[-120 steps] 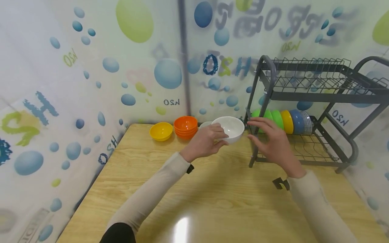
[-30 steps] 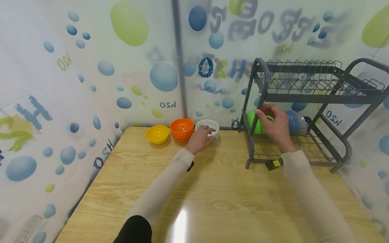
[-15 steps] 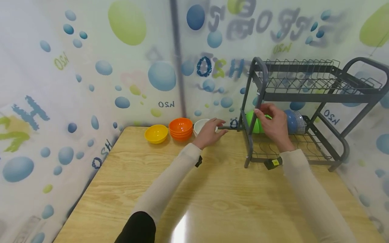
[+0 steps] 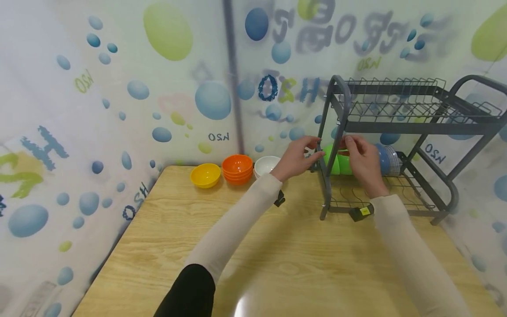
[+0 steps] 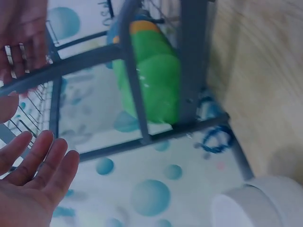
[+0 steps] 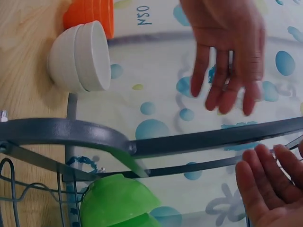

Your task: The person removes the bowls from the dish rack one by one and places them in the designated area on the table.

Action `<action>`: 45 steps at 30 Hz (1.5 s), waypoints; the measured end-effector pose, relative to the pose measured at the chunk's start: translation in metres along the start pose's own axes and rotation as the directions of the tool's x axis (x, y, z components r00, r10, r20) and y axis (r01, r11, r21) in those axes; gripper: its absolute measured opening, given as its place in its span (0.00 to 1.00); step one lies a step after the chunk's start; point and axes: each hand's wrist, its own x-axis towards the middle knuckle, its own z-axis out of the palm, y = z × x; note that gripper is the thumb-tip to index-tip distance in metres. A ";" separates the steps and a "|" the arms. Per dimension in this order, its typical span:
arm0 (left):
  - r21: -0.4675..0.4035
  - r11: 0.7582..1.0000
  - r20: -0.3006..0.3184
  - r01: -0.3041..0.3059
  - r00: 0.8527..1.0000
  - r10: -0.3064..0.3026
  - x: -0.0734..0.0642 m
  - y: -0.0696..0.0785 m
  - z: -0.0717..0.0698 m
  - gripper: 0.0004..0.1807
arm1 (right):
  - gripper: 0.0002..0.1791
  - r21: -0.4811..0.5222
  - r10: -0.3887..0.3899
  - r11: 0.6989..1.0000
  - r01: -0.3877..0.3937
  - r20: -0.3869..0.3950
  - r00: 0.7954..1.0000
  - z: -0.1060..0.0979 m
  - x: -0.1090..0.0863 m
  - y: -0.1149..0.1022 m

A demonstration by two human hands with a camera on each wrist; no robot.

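Note:
My left hand (image 4: 297,157) is held out at the left end of the dark metal rack (image 4: 396,127), holding nothing, with loosely extended fingers. Near the front-left post of that rack is my right hand (image 4: 364,165), in front of the bowls on the lower shelf; in the right wrist view its fingers (image 6: 265,177) are relaxed and bare. Green bowls (image 4: 343,165) stand on edge in the rack, partly behind the right hand. Two nested white bowls (image 6: 80,56) sit upright on the table, partly covered by the left wrist in the head view.
Left of the white bowls stand a stack of orange bowls (image 4: 237,169) and a yellow bowl (image 4: 205,175). Blue bowls (image 4: 386,159) stand further right on the lower shelf. A patterned curtain (image 4: 178,88) hangs behind the wooden table (image 4: 170,246).
The white bowl my left hand held earlier now sits nested with the other white one. That hand has since let go and moved right to the rack. My right hand has come in among the rack's bowls.

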 end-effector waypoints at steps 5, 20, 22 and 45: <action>-0.034 0.999 0.007 -0.003 1.000 0.003 0.015 0.024 0.002 0.29 | 0.29 -0.094 0.005 0.996 -0.007 -0.023 1.000 -0.004 0.003 0.007; -0.115 0.992 -0.128 -0.052 0.991 0.037 0.037 0.049 0.015 0.13 | 0.30 -0.274 0.034 0.962 -0.005 0.101 0.994 0.003 0.022 0.060; -0.104 0.993 -0.133 -0.057 0.990 0.043 0.036 0.049 0.016 0.12 | 0.31 -0.290 0.060 0.957 -0.022 0.123 0.991 0.004 0.023 0.062; -0.160 0.987 -0.209 -0.013 0.978 -0.021 0.032 0.042 0.028 0.13 | 0.22 -0.370 0.052 0.929 -0.005 0.116 0.992 0.028 0.033 0.087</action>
